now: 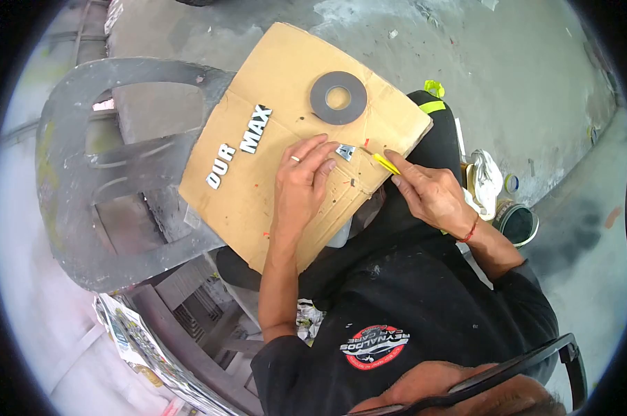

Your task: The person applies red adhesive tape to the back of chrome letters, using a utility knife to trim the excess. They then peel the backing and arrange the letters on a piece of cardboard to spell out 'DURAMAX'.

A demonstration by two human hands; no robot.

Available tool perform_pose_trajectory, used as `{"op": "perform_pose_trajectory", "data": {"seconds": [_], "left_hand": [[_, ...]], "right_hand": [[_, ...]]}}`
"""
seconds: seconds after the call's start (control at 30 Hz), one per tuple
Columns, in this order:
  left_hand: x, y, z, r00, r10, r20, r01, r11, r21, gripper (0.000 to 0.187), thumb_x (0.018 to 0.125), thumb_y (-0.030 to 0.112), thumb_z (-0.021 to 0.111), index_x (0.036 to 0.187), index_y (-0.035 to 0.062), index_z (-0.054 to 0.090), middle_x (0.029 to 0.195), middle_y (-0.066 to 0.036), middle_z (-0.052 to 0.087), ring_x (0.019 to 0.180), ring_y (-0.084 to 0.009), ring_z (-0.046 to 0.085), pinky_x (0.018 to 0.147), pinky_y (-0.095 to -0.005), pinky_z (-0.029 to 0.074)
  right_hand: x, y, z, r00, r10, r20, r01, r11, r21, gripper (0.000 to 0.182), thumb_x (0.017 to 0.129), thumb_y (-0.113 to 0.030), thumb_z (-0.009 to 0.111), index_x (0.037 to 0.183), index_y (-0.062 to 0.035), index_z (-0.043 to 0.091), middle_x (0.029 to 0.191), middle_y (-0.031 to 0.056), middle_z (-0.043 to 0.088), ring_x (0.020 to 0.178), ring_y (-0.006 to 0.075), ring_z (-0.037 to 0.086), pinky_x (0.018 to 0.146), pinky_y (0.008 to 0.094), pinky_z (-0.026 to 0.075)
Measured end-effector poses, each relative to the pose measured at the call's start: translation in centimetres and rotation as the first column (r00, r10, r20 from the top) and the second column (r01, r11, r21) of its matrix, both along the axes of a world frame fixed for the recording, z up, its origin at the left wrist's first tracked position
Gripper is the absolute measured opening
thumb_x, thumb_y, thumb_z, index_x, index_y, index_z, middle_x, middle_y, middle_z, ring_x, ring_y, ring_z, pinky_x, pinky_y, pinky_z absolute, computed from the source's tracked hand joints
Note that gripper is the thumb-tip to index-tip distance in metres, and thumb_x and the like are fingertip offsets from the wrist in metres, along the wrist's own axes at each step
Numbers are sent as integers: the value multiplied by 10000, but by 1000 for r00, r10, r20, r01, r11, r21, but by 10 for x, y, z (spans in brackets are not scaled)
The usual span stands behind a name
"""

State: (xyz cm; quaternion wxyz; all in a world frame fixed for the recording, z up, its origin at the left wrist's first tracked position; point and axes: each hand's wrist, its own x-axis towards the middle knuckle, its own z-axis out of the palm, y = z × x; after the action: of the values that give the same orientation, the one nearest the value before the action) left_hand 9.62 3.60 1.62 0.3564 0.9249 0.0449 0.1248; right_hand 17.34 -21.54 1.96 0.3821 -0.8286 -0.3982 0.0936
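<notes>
A sheet of cardboard (286, 132) lies across the person's lap and partly over a grey plastic chair (85, 173). The left hand (303, 182) rests flat on the cardboard near its right edge, fingers (312, 161) spread and unclenched, the fingertips pressing beside a small chrome letter (345, 152). The right hand (430, 191) comes in over the right edge, its fingers pinched around a yellow knife (384, 163) whose tip touches the cardboard just beside that letter. Further left on the cardboard, chrome letters reading "OUR" (222, 168) and "MAX" (256, 128) lie in a slanting row, well apart from the hands. A roll of dark tape (338, 98) lies flat near the top edge. On the floor to the right stand a tin (516, 223) and a white rag (487, 177).
</notes>
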Motion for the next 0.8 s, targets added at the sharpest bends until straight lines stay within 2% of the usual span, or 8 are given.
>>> {"op": "perform_pose_trajectory", "data": {"seconds": [0.23, 0.3, 0.33, 0.37, 0.4, 0.5, 0.7, 0.8], "left_hand": [[1, -10, 2, 998, -37, -42, 37, 999, 4, 299, 896, 24, 749, 1193, 51, 769, 1194, -136, 733, 1122, -345, 655, 956, -409, 540], [-10, -20, 11, 973, 218, -71, -223, 973, -64, 344, 900, 17, 767, 1243, 18, 736, 1219, -143, 742, 1139, -274, 690, 960, -361, 550], [-14, -30, 17, 974, 215, -72, -220, 974, -61, 344, 900, 17, 767, 1243, 18, 736, 1219, -143, 742, 1139, -274, 690, 960, -361, 550], [-19, -45, 24, 950, 248, -187, -311, 782, -540, 348, 915, 7, 769, 1257, -18, 713, 1183, -144, 745, 1112, -245, 694, 938, -349, 563], [-25, -54, 28, 927, 218, -305, -368, 368, -854, 354, 930, -4, 771, 1271, -53, 690, 1146, -144, 748, 1084, -217, 698, 916, -338, 577], [-53, -58, 9, 925, 41, -377, -368, 335, -867, 382, 943, -7, 768, 1303, -73, 657, 1092, -134, 760, 977, -158, 714, 861, -298, 596], [-68, -43, 6, 905, 136, -404, -404, 575, -712, 267, 964, 23, 756, 1216, -58, 718, 984, -115, 777, 875, -119, 705, 794, -274, 587], [-62, -16, 4, 898, 325, -296, -434, 761, -483, 223, 967, 42, 754, 1176, -37, 749, 996, -110, 775, 889, -141, 700, 805, -298, 576]], "right_hand": [[11, 2, -3, 971, 123, -203, -123, 992, 15, 481, 912, -18, 635, 1391, 2, 603, 895, 187, 733, 719, 379, 713, 633, 436, 580], [11, 3, 2, 921, 117, -370, -80, 990, 115, 450, 917, -14, 620, 1366, 16, 620, 902, 205, 728, 745, 368, 726, 678, 420, 582], [11, 2, 7, 921, 114, -372, -76, 990, 117, 450, 917, -14, 620, 1366, 16, 620, 902, 205, 728, 745, 368, 726, 678, 420, 582], [10, -1, 14, 864, 157, -478, -93, 984, 155, 433, 926, -20, 618, 1357, 21, 625, 914, 213, 729, 763, 360, 733, 702, 414, 581], [6, -3, 18, 792, 201, -576, -106, 975, 194, 417, 934, -27, 616, 1348, 26, 630, 925, 222, 730, 782, 352, 741, 727, 408, 579], [-4, -2, 12, 794, 281, -540, -157, 952, 263, 415, 943, -25, 600, 1354, 10, 637, 951, 233, 735, 805, 362, 746, 726, 414, 573], [3, -10, 15, 772, 328, -544, -283, 944, 167, 412, 928, 7, 630, 1339, 9, 660, 990, 219, 748, 838, 367, 753, 740, 400, 590], [7, -8, 7, 950, 103, -296, -72, 991, 114, 405, 928, -6, 638, 1333, 3, 659, 982, 213, 744, 794, 369, 743, 676, 414, 592]]}}
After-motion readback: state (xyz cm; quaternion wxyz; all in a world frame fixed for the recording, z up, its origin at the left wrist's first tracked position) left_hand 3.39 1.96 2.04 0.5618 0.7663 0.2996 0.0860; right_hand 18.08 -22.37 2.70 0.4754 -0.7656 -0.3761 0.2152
